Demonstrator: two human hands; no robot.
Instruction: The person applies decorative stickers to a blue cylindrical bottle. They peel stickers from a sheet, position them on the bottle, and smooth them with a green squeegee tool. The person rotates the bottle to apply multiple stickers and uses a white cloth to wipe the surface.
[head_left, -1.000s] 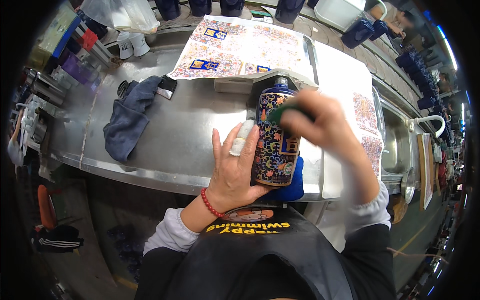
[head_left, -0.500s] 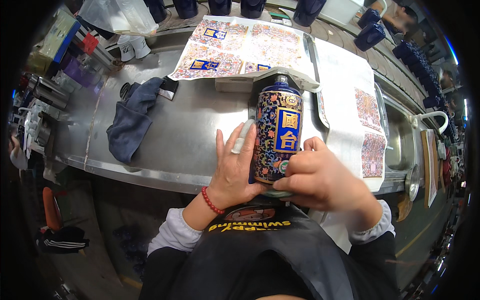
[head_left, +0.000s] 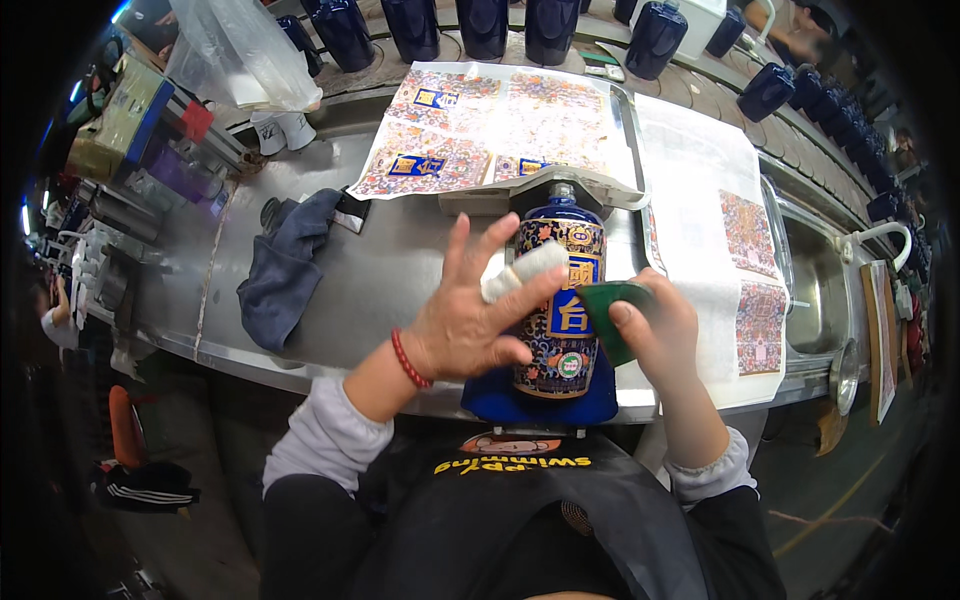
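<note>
- Patterned bottle (head_left: 555,345) lies back on a blue pad (head_left: 602,402) at the near edge of the metal table (head_left: 395,265), right of its middle; how steeply it leans cannot be told.
- Slatted belt (head_left: 645,85) curves along the far side, carrying plain dark-blue bottles (head_left: 483,28).
- Black apron (head_left: 520,510) fills the near side, just short of the pad.
- Far sheet (head_left: 545,100) of floral labels spreads beyond the bottle; its near edge comes close to the neck.
- Right sheet (head_left: 690,230), mostly white with floral labels on its right, lies past the right hand (head_left: 662,335).
- Metal sink (head_left: 812,280) sits farther right; a clear plastic bag (head_left: 240,55) hangs far left.
- Grey-blue cloth (head_left: 290,265) lies crumpled to the left, well apart from the bottle.
- Left hand (head_left: 465,320) is spread wide, one finger in a white wrap (head_left: 530,268), reaching over the bottle's left side and hiding part of its front; whether it touches cannot be told.
- Right hand pinches a green flat tool (head_left: 608,318) whose tip points left, over the label's right side; contact is unclear.
- The bottle's long axis runs near to far: neck away, base toward the apron, front upward.
- The label is dark, with multicoloured flowers and scrolls; a blue panel (head_left: 572,318) carries large gold characters, partly covered by a finger. Below sits a small round mark (head_left: 569,365), green and white. Yellow lettering (head_left: 535,463) crosses the apron.
</note>
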